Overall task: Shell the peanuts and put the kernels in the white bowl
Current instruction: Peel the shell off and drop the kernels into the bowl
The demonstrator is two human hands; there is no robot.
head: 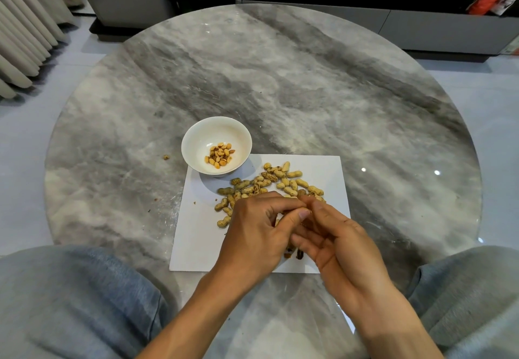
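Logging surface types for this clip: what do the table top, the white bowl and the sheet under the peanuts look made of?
Table top: looks like polished grey marble or a marble-look slab; veined, with glossy light spots. White bowl: probably glazed ceramic or porcelain; smooth, with a thin rim. Sheet: seemingly plain matte white paper, flat with crisp edges.

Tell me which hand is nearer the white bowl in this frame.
Left. The left hand is below and slightly right of the white bowl in the picture; the right hand is farther right. Both hands meet over the peanuts, apart from the bowl.
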